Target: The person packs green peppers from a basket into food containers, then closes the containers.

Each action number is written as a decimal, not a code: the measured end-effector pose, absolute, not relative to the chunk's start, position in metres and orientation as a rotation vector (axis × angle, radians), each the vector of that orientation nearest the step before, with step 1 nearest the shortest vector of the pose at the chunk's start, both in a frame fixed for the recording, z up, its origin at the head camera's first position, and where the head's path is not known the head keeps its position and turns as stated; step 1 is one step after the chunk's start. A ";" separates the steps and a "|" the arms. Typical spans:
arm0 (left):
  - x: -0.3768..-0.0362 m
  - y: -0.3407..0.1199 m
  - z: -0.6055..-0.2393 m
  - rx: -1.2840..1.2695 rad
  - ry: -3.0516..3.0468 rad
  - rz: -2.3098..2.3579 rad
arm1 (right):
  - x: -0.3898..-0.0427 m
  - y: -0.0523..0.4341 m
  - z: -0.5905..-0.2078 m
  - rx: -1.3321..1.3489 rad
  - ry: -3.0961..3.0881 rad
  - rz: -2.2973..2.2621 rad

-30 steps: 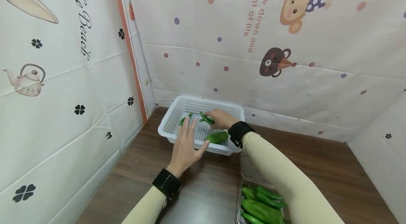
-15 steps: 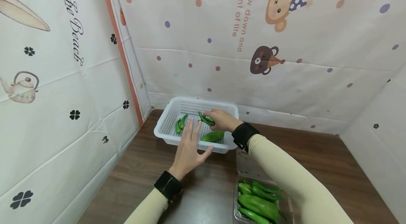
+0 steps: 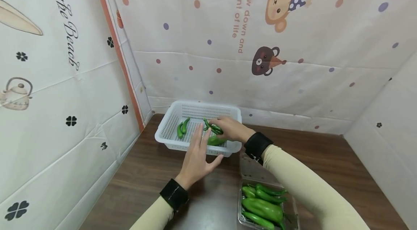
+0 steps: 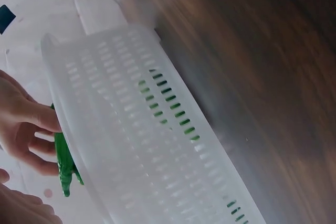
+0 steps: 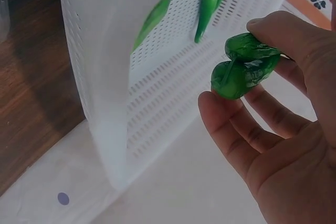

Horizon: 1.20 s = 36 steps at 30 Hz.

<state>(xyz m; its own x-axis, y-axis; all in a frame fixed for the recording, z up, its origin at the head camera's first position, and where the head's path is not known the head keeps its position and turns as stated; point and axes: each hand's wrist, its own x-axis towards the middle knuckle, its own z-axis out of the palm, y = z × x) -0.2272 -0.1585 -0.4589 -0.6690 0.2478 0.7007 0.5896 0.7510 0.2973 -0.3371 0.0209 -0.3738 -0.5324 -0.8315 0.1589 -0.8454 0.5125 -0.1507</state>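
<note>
My right hand [image 3: 232,129] is over the right part of a white perforated plastic basket [image 3: 177,144]. Between thumb and fingers it pinches a pair of small dark green peppers [image 5: 244,69], seen closely in the right wrist view. Two slim green peppers [image 3: 182,128] lie at the basket's left side. A larger green pepper [image 3: 215,141] rests near its front, partly covered by both hands in the head view. My left hand [image 3: 197,161], fingers straight and spread, is at the front rim and holds nothing; the basket wall [image 4: 115,129] fills the left wrist view.
A clear plastic box [image 3: 240,206] holding several green peppers [image 3: 262,210] stands at the front right, its lid [image 3: 255,168] folded back toward the basket. The brown wooden table [image 3: 130,186] meets a printed white cloth [image 3: 182,78] behind and on the left.
The head view has shifted, so the scene sits farther left. My right hand has come slightly toward the front of the basket with the peppers. My left hand has drawn right, uncovering the two slim peppers.
</note>
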 end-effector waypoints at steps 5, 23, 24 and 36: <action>-0.224 -0.152 -0.460 -0.654 -2.286 -0.676 | -0.328 0.031 -0.370 1.472 -2.699 0.352; -0.212 -0.133 -0.459 -0.753 -2.237 -0.677 | -0.298 0.077 -0.366 1.375 -2.710 0.444; -0.211 -0.132 -0.459 -0.758 -2.245 -0.677 | -0.296 0.080 -0.367 1.382 -2.698 0.443; -0.198 -0.120 -0.460 -0.838 -2.293 -0.699 | -0.275 0.110 -0.372 1.411 -2.643 0.460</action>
<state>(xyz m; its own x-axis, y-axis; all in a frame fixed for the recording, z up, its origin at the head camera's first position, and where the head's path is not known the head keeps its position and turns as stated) -0.1981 -0.1198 -0.4598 -0.6257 0.3880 0.6767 0.6995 0.6630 0.2667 -0.2749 0.1100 -0.3716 -0.5620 -0.7924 0.2371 -0.8259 0.5222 -0.2126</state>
